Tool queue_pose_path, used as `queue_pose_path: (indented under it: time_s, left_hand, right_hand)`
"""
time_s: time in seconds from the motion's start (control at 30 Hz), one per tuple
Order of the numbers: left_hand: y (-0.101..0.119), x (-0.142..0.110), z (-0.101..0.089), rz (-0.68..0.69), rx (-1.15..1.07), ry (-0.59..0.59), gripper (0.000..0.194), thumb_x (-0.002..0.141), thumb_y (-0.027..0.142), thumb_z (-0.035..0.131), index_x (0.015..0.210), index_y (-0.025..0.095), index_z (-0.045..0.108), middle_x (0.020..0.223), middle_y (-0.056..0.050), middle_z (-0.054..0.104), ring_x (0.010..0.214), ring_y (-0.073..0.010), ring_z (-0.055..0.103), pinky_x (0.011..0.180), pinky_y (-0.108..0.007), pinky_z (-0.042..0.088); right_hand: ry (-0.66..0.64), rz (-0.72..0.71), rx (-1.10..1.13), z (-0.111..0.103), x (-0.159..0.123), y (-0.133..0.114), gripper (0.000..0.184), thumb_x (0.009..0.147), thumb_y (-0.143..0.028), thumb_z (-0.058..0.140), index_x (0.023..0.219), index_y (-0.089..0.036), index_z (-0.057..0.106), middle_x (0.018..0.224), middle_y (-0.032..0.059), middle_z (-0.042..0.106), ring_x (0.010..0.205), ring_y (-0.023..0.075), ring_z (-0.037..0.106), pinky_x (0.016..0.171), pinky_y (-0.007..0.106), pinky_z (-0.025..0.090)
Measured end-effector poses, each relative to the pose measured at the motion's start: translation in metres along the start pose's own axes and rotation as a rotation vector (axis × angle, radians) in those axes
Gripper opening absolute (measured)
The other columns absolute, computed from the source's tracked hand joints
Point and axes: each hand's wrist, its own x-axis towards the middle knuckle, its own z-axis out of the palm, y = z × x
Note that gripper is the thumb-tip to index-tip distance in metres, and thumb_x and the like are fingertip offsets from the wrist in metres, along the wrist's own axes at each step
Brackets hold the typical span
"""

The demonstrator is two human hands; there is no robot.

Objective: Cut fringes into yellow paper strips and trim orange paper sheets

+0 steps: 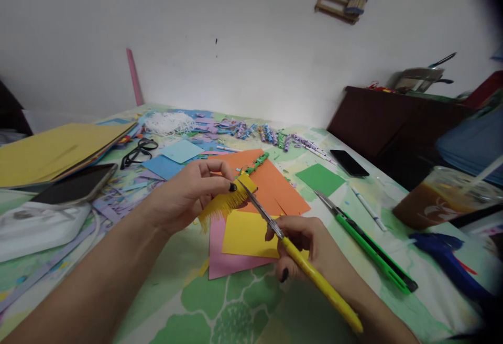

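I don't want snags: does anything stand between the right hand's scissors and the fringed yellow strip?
Nothing visible does: the scissors overlap the fringed yellow strip in this view. The left hand holds it close beside the blades.

A head-worn camera looks forward and down upon the orange sheet (275,181) from the near side of the table (153,297), facing the wall (236,82) beyond the sheet. The wide view sits close, with the left hand (186,192) and right hand (320,242) large at the sheet's near side and a dark corner far to its upper right.
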Motion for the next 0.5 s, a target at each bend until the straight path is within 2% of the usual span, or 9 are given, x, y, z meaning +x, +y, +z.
queue_pose_path:
  time_s: [0.23,0.33,0.5]
  left_hand:
    - [-0.0001,0.0005,-0.0005,-0.002,-0.001,-0.004,0.011,0.061,0.014,0.071,0.063,0.017,0.061,0.064,-0.004,0.068,0.061,-0.0153,0.064,0.064,-0.027,0.051]
    - [-0.0003,0.0006,-0.0007,0.002,0.007,-0.001,0.012,0.06,0.015,0.071,0.063,0.017,0.061,0.066,-0.004,0.069,0.065,-0.0182,0.066,0.066,-0.03,0.052]
    - [0.0003,0.0003,0.0005,0.016,0.03,0.005,0.012,0.06,0.015,0.072,0.061,0.017,0.06,0.064,-0.003,0.067,0.064,-0.0171,0.064,0.064,-0.029,0.05]
  right_hand:
    - [-0.015,-0.048,-0.006,0.0011,0.0001,0.0012,0.035,0.064,-0.038,0.084,0.078,-0.015,0.062,0.057,-0.0037,0.054,0.049,0.0086,0.043,0.046,0.021,0.03]
    - [-0.018,-0.042,0.012,0.0014,0.0,0.0014,0.034,0.064,-0.037,0.084,0.076,-0.015,0.061,0.057,-0.0036,0.053,0.05,0.0095,0.046,0.045,0.021,0.031]
    - [-0.024,-0.02,0.014,0.001,-0.0001,0.001,0.034,0.063,-0.036,0.084,0.076,-0.015,0.062,0.056,-0.0034,0.053,0.049,0.0102,0.048,0.045,0.021,0.033]
